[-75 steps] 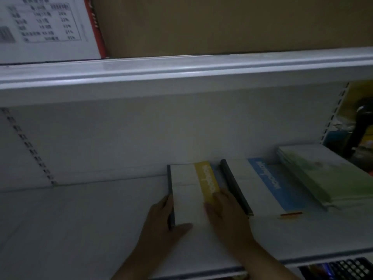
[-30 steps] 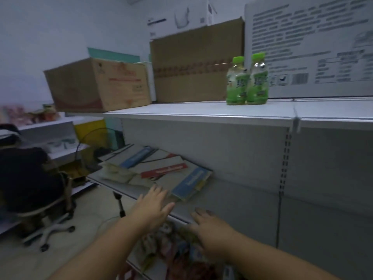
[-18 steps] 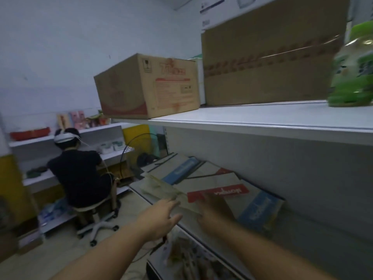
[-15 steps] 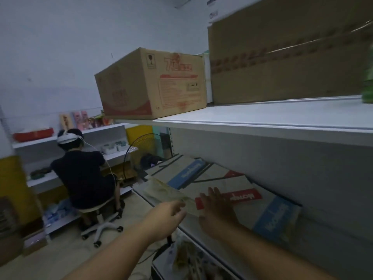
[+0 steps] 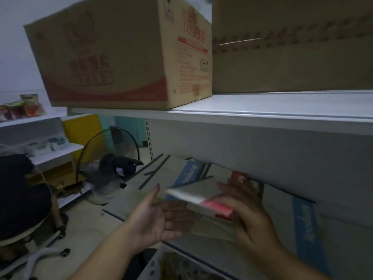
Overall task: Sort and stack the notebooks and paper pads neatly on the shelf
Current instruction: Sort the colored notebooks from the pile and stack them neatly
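Two cardboard boxes (image 5: 121, 51) above; floor fan (image 5: 113, 162).

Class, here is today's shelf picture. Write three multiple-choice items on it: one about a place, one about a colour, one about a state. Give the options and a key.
1. Where does the printed cardboard box stand?
A on the upper shelf; B inside a basket; C on a desk.
2. What colour is the band on the notebook that the right hand holds?
A green; B red; C yellow.
3. How is the left hand?
A a tight fist; B pinching a pen; C open, palm bare.

Key: 1 A, the box sits on that white board. 2 B, the end of the notebook shows red. 3 C, the hand is spread and grips nothing.
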`<act>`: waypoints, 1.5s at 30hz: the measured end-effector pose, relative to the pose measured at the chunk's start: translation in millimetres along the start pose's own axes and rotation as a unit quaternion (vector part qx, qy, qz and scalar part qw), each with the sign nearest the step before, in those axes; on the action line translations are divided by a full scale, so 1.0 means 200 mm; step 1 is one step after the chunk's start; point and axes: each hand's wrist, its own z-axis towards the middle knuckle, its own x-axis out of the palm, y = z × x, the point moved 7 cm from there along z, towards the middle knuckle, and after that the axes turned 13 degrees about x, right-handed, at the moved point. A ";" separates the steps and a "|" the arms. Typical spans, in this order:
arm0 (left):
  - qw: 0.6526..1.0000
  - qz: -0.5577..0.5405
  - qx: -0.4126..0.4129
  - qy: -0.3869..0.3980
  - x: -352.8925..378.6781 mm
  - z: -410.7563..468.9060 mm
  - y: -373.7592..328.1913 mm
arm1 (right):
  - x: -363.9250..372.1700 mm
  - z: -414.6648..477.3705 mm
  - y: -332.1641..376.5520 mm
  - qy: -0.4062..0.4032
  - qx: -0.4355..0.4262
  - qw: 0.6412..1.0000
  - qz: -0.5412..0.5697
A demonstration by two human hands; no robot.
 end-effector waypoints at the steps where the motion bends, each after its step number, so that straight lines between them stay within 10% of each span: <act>1: 0.999 -0.039 -0.004 0.009 -0.02 -0.02 -0.03 | 0.07 -0.03 0.10 0.041 -0.058 0.997 -0.016; 5: 0.998 0.052 0.023 0.004 -0.26 -0.05 -0.14 | 0.36 -0.11 0.22 0.139 -0.113 0.974 -0.137; 10: 0.985 0.068 0.138 -0.074 -0.63 -0.10 -0.34 | 0.65 -0.01 -0.02 0.197 0.215 0.938 -0.189; 16: 0.975 0.083 0.179 -0.100 -0.80 -0.23 -0.42 | 0.96 0.17 -0.11 0.278 0.245 0.874 -0.316; 31: 0.973 0.081 0.183 -0.111 -0.98 -0.27 -0.56 | 0.84 0.22 0.00 0.117 0.201 0.970 -0.077; 39: 0.975 0.094 0.180 -0.091 -0.79 -0.17 -0.50 | 0.92 0.09 0.41 0.173 -0.098 0.962 -0.189; 45: 0.970 0.117 0.196 -0.082 -0.77 -0.16 -0.49 | 0.75 0.02 -0.05 0.278 0.215 0.896 -0.272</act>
